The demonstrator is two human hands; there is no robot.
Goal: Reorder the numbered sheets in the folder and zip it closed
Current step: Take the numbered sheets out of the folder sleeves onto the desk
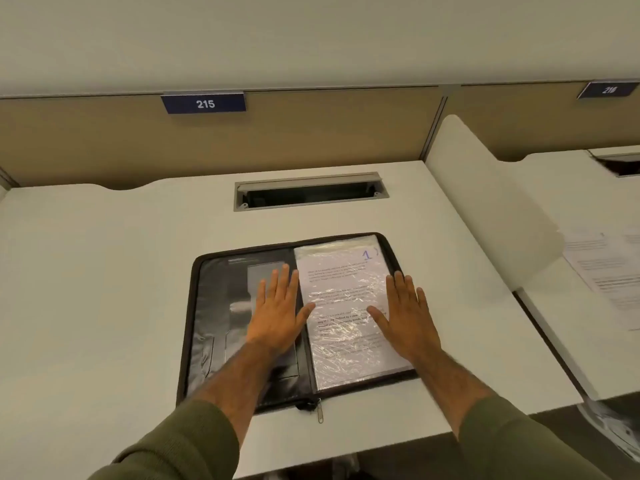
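Observation:
A black zip folder (207,306) lies open flat on the white desk. Its right half holds a printed sheet (343,296) in a clear plastic sleeve, marked with a blue "1" at the top right corner. The left half shows dark inner pockets. My left hand (277,313) lies flat with straight fingers on the left half, its thumb reaching onto the sheet's edge. My right hand (405,317) lies flat with spread fingers on the right part of the sheet. The zipper pull (319,410) hangs at the folder's near edge, by the spine.
The white desk (104,271) has a cable slot (310,194) behind the folder. A white divider panel (485,209) stands to the right. Beyond it, printed papers (609,271) lie on the neighbouring desk. A beige partition with a "215" label (204,103) runs along the back.

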